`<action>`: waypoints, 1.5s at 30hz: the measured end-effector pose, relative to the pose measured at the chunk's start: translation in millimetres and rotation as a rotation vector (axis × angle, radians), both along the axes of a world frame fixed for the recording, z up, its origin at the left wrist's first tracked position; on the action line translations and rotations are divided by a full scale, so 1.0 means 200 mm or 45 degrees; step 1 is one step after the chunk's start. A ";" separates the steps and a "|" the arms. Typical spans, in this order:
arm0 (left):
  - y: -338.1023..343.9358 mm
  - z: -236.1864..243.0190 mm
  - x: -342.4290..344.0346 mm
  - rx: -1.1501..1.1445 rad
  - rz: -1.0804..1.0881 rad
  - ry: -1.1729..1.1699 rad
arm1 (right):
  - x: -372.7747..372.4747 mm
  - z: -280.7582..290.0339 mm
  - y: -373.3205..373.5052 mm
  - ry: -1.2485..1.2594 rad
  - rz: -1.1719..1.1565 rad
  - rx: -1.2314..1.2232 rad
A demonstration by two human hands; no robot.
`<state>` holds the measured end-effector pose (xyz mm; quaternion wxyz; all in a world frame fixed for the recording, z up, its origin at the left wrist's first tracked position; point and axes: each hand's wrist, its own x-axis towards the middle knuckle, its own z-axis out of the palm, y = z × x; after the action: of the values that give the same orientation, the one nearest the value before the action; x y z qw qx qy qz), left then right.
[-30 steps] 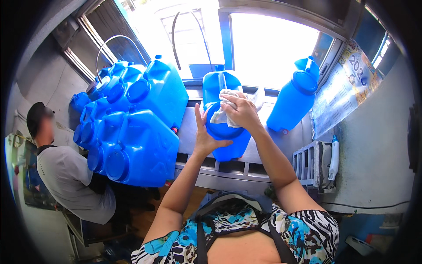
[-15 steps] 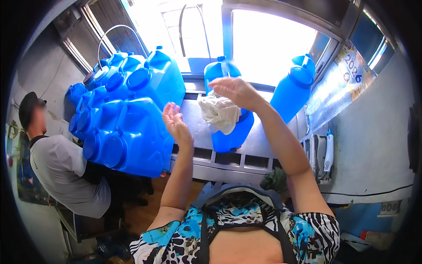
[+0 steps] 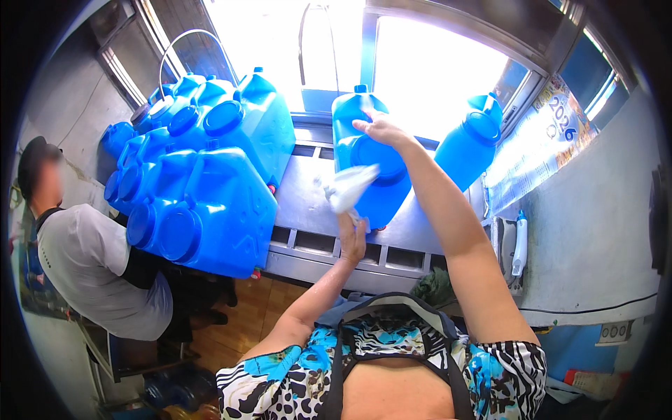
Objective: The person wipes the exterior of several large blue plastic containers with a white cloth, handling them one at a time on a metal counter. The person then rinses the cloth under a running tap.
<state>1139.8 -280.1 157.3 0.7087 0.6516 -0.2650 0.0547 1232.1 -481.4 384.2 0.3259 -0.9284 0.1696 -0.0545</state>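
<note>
A blue plastic jug (image 3: 385, 192) with a large round lid (image 3: 378, 161) stands upright on the metal counter before me. My right hand (image 3: 381, 127) is closed at the handle near the jug's top. Low at the jug's left side, my left hand (image 3: 350, 238) grips a white cloth (image 3: 352, 187), which is blurred and hangs up over its fingers.
Several blue jugs (image 3: 217, 203) are stacked on the left of the metal counter (image 3: 301, 196); another (image 3: 465, 154) stands right. A person in a grey shirt (image 3: 98, 266) sits at far left. A window (image 3: 434, 63) is behind, a white plastic object (image 3: 521, 245) by the right wall.
The cloth has passed from my right hand, via the lid, into my left hand, lower and leftward. My right hand has moved up to the handle. My left hand dropped away, then returned rightward.
</note>
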 end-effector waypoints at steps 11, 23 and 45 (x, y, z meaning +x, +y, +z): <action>-0.10 0.53 0.36 0.362 -0.087 -0.475 | -0.30 -0.04 -0.02 -0.265 0.259 -0.170; -0.23 0.30 -0.02 0.172 -0.260 -0.385 | -0.31 -0.10 -0.31 -0.008 -0.412 -0.302; -0.44 0.62 0.99 0.437 -0.962 1.236 | -1.13 -0.06 -0.13 -0.560 0.145 0.101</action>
<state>1337.3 -368.5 281.6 0.6040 0.5679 -0.1301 -0.5438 1005.5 -506.8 372.5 0.3938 -0.8887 0.0439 -0.2306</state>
